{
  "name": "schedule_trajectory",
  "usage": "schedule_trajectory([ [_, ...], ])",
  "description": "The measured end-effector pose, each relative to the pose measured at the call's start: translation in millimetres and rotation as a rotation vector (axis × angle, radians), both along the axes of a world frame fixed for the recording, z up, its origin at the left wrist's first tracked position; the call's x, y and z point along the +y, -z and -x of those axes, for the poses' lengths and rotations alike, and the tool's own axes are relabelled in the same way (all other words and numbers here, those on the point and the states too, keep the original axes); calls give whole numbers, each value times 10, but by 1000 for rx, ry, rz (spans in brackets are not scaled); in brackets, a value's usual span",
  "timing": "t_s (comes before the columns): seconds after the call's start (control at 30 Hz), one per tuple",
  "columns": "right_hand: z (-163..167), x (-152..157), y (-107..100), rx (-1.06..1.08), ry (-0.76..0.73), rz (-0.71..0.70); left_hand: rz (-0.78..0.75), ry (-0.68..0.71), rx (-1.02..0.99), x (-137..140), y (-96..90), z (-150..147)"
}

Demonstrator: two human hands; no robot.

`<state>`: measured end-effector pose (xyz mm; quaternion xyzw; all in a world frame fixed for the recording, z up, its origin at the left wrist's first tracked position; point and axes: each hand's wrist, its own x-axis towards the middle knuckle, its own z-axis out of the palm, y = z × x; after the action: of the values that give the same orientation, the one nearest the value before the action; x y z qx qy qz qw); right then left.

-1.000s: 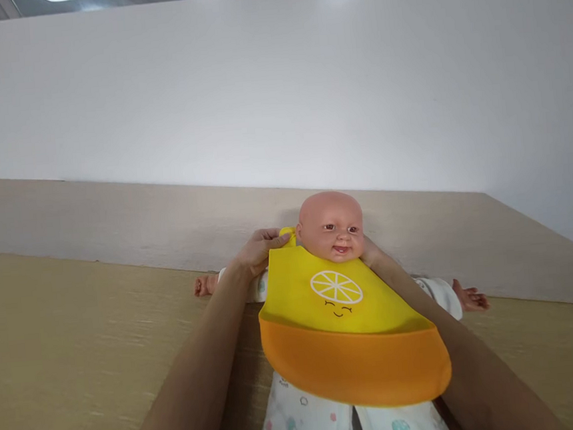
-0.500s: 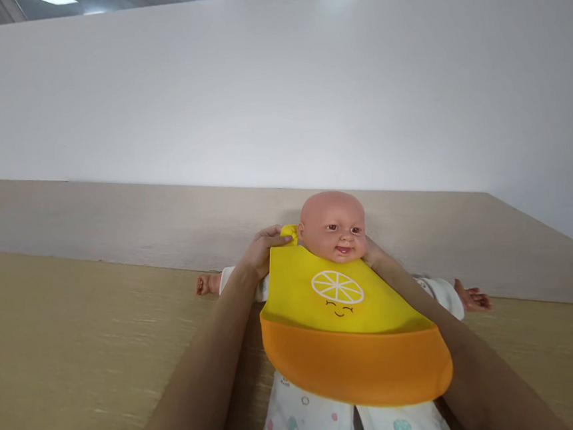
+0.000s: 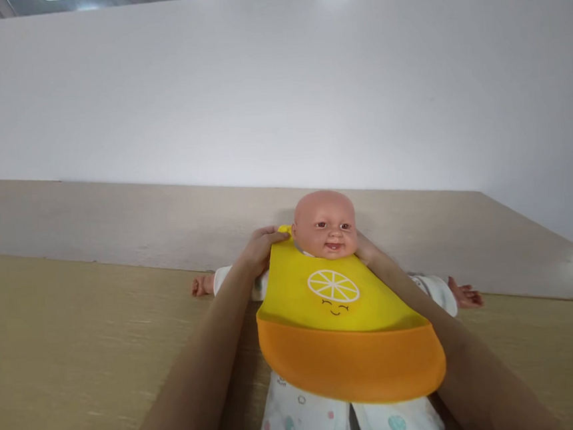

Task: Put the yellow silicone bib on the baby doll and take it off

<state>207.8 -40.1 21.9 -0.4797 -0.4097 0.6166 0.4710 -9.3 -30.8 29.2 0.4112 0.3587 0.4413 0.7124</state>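
A baby doll (image 3: 324, 222) in white patterned clothes (image 3: 304, 417) lies face up with its arms spread out. Over its chest rests a yellow bib (image 3: 299, 281) with a lemon-slice print and an orange catch pocket (image 3: 352, 360). My left hand (image 3: 263, 247) pinches the bib's neck strap beside the doll's head, thumb on top. On the other side, my right hand (image 3: 366, 248) reaches behind the doll's neck; its fingers are hidden there, so what they hold cannot be seen.
The doll lies on a wood-coloured surface (image 3: 77, 340), its head toward a paler raised strip (image 3: 116, 213). Behind stands a tall white partition (image 3: 255, 90). Ceiling lights show above it.
The bib's yellow strap shows less beside my left hand, and the doll's head has turned slightly. The whole view has shifted a little; both hands stay at the neck.
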Motion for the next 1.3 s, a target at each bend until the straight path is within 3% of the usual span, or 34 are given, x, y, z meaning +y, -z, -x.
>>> schedule_trajectory([
  [0.17,-28,24,48,-83,6,-116,-50,-73,84,16,6,-33],
  [0.33,-54,46,23,-297,110,-363,-117,-103,218,16,-17,-77],
  [0.53,-73,101,-108,-470,166,-450,-273,-125,416,10,-13,-142],
  [0.63,-95,93,-191,-517,192,-439,-261,-110,381,-21,-56,-149],
  [0.87,-164,-28,-352,-299,63,-201,-140,-192,198,-35,-117,-116],
  [1.13,-184,21,-339,-510,100,-238,-396,-141,405,17,14,-161],
  [1.3,-194,58,-356,-719,146,-272,-459,-171,488,30,-41,-164],
])
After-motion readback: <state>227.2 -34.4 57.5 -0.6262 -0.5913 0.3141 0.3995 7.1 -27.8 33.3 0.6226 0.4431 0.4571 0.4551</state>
